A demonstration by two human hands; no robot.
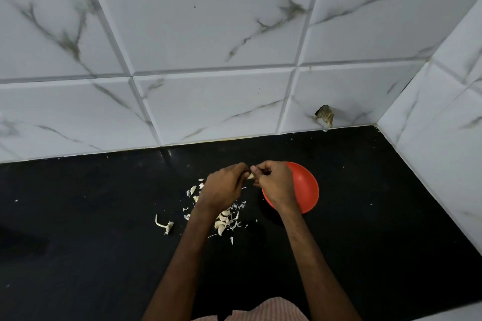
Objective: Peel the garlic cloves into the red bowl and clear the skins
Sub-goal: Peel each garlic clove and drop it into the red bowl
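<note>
A white marble-patterned tiled wall fills the upper half of the view and meets a second tiled wall in a corner at the right. Below them runs a black countertop, flecked with small white bits. Two bare forearms reach forward from the bottom edge, above a strip of striped cloth at the person's waist. A red bowl stands on the countertop right of centre, and its left part is covered by the right hand. The left hand is just beside the right one, both raised over the counter with knuckles up and fingers curled inward. Their fingertips meet on one pale garlic clove, pinched between the two hands just left of the bowl's rim. Under and beside the left wrist lies a loose heap of garlic cloves, mixed with papery skins scattered out to the left and towards the bowl. Further left, apart from the heap, lies a bare garlic stem with its root end. Low on the back wall, near the corner, is a dark, ragged chipped spot.
</note>
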